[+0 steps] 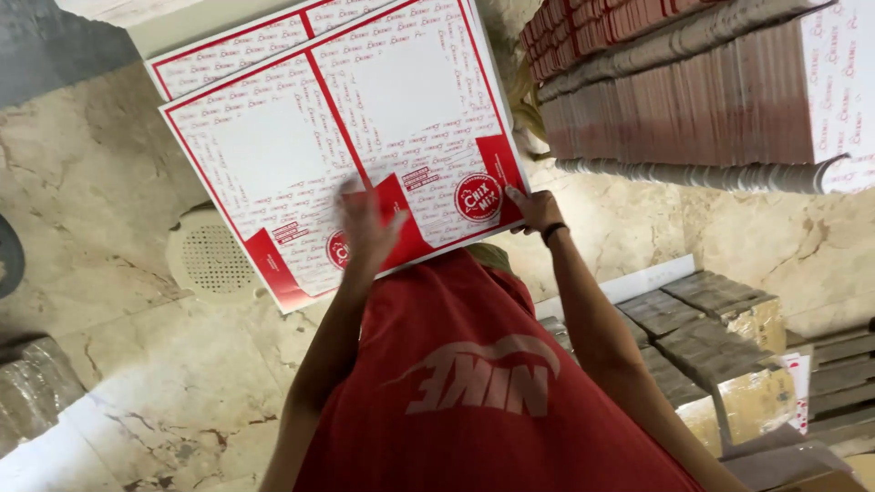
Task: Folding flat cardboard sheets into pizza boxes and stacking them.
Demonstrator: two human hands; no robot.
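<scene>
Here we are, looking straight down over a red shirt (474, 392) at a flat, unfolded white-and-red cardboard box blank (337, 146), held out in front of the body above a pale marble floor (109, 228). The left hand (369, 228) is on the blank's near edge, right over a red corner flap; it is blurred, fingers look loosely spread against the card, though I cannot tell whether the thumb pinches underneath. The right hand (536, 211), with a dark band at the wrist, sits at the blank's near right corner, fingertips laid on the red printed panel beside a round red emblem, hand open and flat rather than clenched. A second blank (237, 46) of the same print peeks out just behind the first, overlapped by it. Off to the right, a tall stack of flattened blanks (693, 100) lies edge-on, red and white layers tight together. Below that stack, lower right, bundles of grey-brown flat cardboard (711, 328) sit wrapped in clear film. On the floor, left of the blank, a round perforated drain cover (211, 260) shows.
</scene>
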